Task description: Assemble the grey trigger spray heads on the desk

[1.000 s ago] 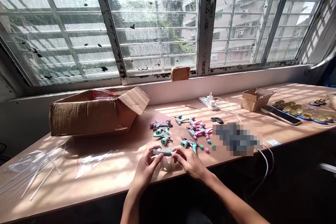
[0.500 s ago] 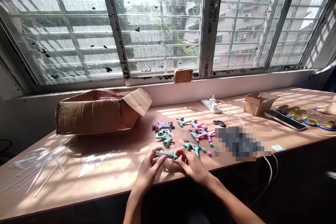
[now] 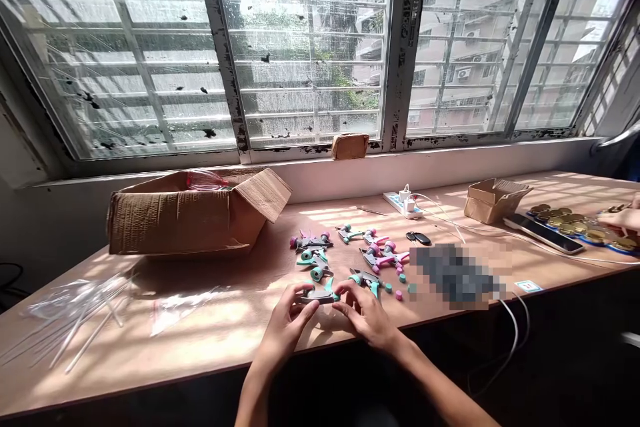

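the small grey and teal piece (image 3: 320, 295) is held between both hands just above the near edge of the desk (image 3: 210, 340), the left hand (image 3: 287, 323) pinching its left end and the right hand (image 3: 365, 317) closed on its teal right end, fingers narrow around it.

it looks light and fiddly, so a slip of either pinch would likely drop it, and because it sits so close to the desk's front edge it could roll off into the dark gap below. the loose pink and teal caps (image 3: 397, 283) lie just beside the right hand; a sideways sweep of the wrist could scatter them toward the white cable (image 3: 510, 320). the pile of similar pink and teal pieces (image 3: 350, 250) just beyond the hands could get knocked the same way.

against the earlier frame, the piece sits more gathered between the hands, the left fingers wrapped further over its end; at far right another person's hand (image 3: 623, 219) has come further in over the gold discs (image 3: 565, 219).
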Tool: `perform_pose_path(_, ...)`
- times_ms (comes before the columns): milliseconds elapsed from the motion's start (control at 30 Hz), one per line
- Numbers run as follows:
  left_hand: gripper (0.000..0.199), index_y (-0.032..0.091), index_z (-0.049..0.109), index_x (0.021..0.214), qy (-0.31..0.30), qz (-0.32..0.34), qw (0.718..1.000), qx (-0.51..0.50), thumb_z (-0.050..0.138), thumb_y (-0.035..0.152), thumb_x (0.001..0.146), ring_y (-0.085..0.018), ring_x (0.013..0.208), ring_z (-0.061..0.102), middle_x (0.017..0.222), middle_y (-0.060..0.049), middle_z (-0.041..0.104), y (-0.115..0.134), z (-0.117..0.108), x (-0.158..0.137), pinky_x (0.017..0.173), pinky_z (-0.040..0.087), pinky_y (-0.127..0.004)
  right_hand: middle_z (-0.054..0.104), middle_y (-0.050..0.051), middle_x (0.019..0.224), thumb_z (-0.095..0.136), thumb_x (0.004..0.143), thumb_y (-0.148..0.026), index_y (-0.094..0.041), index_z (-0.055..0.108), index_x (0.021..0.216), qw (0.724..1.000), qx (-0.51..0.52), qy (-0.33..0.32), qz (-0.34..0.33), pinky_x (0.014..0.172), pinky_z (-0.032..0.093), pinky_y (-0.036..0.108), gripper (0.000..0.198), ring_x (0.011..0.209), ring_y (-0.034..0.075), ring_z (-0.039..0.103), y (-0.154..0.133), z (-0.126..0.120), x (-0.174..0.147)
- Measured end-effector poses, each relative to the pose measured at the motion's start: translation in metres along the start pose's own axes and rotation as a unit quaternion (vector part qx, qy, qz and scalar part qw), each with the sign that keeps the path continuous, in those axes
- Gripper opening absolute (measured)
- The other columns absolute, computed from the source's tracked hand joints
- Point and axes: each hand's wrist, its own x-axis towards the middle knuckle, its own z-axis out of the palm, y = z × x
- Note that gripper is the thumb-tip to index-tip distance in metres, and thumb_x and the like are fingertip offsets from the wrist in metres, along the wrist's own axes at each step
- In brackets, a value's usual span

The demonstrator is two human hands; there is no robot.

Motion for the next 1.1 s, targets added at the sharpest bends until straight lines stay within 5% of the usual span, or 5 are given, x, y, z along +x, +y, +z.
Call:
perform_pose_path(333,0.041,0.021,0.067,0.113,0.004,0.007,1.000,0.007,0.072,0.048,0.082,-0.026,0.094,0.071,0.119,-0.010,0.070,0.0057,-0.0002,-0.0002,0.088,0.058,-0.038,0.060,-0.002,0.067,0.043,0.105,-0.053,-0.021,0.058,0.090,1.000,0.002,-0.027,0.010,0.062,0.043,0.027,0.038,0.061,0.016,0.057,-0.0022,0.0001,0.0002)
perform_pose_path(633,0.040,0.023,0.064,0.119,0.000,0.009,1.000,0.002,0.068,0.048,0.088,-0.026,0.101,0.070,0.118,-0.008,0.069,-0.0006,-0.0006,-0.0022,0.087,0.058,-0.036,0.063,-0.002,0.071,0.055,0.101,-0.048,-0.020,0.059,0.101,0.999,-0.023,-0.029,0.006,0.061,0.044,0.026,0.028,0.062,0.016,0.060,-0.0023,-0.0011,-0.0027)
perform_pose_path(833,0.042,0.020,0.066,0.117,0.013,0.001,1.000,0.021,0.069,0.049,0.087,-0.028,0.095,0.071,0.112,-0.010,0.074,-0.0013,0.0011,-0.0021,0.082,0.057,-0.036,0.068,0.004,0.092,0.053,0.101,-0.038,-0.021,0.056,0.113,0.999,-0.026,0.011,-0.014,0.068,0.049,0.029,0.021,0.067,0.017,0.062,-0.0011,0.0026,-0.0021)
perform_pose_path(1100,0.044,0.019,0.067,0.116,0.000,-0.006,1.000,0.005,0.071,0.050,0.085,-0.026,0.088,0.069,0.097,-0.008,0.074,-0.0040,-0.0002,-0.0001,0.076,0.056,-0.034,0.069,0.004,0.085,0.051,0.102,-0.038,-0.021,0.059,0.106,0.999,-0.029,0.010,-0.022,0.069,0.050,0.030,0.020,0.067,0.018,0.064,0.0008,0.0023,-0.0034)
